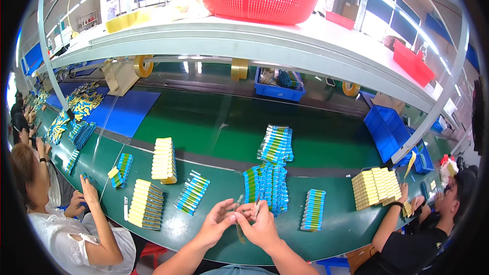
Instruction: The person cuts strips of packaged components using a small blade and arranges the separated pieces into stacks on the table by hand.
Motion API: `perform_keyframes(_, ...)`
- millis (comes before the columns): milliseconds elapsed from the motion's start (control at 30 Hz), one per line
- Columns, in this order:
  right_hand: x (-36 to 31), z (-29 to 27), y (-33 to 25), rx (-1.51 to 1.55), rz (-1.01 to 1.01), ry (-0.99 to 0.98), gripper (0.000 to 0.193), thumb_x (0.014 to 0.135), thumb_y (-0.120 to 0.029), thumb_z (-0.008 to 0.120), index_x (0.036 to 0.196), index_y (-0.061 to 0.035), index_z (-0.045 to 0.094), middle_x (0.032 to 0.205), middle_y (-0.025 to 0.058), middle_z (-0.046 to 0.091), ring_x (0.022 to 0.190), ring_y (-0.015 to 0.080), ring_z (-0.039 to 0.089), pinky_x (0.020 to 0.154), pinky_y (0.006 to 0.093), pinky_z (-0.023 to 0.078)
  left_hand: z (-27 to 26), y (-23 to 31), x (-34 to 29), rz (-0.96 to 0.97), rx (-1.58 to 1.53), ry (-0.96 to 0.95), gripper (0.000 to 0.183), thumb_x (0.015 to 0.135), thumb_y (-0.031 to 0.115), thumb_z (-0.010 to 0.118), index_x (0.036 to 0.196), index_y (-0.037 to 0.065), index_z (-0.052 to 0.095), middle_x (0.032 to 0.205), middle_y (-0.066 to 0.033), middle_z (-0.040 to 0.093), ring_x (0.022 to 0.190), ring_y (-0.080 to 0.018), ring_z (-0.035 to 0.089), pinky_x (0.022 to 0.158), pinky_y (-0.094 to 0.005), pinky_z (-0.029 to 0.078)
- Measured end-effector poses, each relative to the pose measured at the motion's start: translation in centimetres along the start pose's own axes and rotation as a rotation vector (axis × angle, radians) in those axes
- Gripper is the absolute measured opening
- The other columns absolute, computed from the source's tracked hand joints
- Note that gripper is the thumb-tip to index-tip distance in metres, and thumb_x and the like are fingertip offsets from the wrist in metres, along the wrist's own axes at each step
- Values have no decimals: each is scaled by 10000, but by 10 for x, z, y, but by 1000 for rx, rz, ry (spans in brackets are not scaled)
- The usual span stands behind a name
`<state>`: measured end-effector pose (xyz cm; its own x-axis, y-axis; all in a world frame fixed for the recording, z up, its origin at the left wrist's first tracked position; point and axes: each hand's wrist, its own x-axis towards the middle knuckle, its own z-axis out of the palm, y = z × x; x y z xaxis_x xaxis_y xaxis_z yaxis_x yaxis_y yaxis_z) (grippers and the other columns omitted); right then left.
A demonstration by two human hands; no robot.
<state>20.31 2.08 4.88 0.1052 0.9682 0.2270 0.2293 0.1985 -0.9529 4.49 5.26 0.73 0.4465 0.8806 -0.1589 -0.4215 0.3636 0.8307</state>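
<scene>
- The left hand [216,222] and the right hand [261,225] meet over the near edge of the green worktop [204,122], fingertips almost touching.
- The left fingers [230,218] are curled in and pinch one end of a thin clear plastic sleeve [238,213], which looks grey-green against the worktop; thumb and forefinger are pressed together on it.
- The right fingers [253,213] are also closed, gripping the same sleeve from the other side, with a slim pale stick-shaped piece [257,204] rising just above them. Whether that piece sits inside the sleeve cannot be told.
- Directly beyond the fingers lies a flat stack of blue and yellow-green packed sticks in clear wrappers [267,183], and further beyond it a second such stack [276,144].
- Just right of the right fingers lies a shorter row of the same blue packs [313,210].
- Left of the left fingers lies a slanted bundle of blue packs [192,193], and further left two piles of pale yellow rectangular blocks [146,204].
- Other people's arms rest on the worktop well apart on both sides.
</scene>
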Motion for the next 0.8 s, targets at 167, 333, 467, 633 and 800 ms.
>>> perform_keyframes(167, -11, -7, 19, 140, 46, 42, 395, 912, -72, 718, 1027, 31, 355, 1072, 213, 684, 847, 210, 730, 707, 336, 607, -18, -16, 25, 103, 69, 178, 574, 838, -85, 735, 1343, 13, 480, 1290, -107, 532, 997, -150, 583, 895, -302, 540)
perform_keyframes(333, -12, -8, 17, -51, 160, 57, 394, 877, -26, 737, 1032, 11, 377, 1000, 167, 673, 794, 119, 673, 622, 269, 551, -6, -22, 34, 110, 153, 49, 541, 850, -94, 719, 1326, 8, 484, 1272, -94, 534, 995, -149, 606, 870, -294, 537)
perform_keyframes(467, -3, -5, 21, -212, 51, 170, 324, 855, -37, 740, 981, 9, 446, 778, 95, 672, 608, 118, 652, 544, 285, 522, -1, -28, 42, 107, 88, 53, 542, 864, -76, 714, 1347, 8, 481, 1304, -112, 510, 1093, -173, 594, 874, -294, 537)
perform_keyframes(633, 27, -11, 19, -567, -116, 314, 302, 854, -84, 729, 1002, 5, 481, 747, 159, 660, 620, 266, 672, 548, 383, 529, 16, -23, 30, 412, 596, 269, 539, 952, 59, 653, 1443, 0, 438, 1434, -173, 431, 1335, -263, 483, 936, -328, 533)
perform_keyframes(800, 46, -8, 16, -740, -78, 297, 331, 864, -253, 726, 987, -9, 538, 757, 200, 645, 704, 416, 649, 642, 506, 517, 13, -33, 46, 417, 704, 38, 512, 1053, 279, 474, 1475, -6, 420, 1521, -207, 391, 1405, -345, 413, 1109, -431, 397)
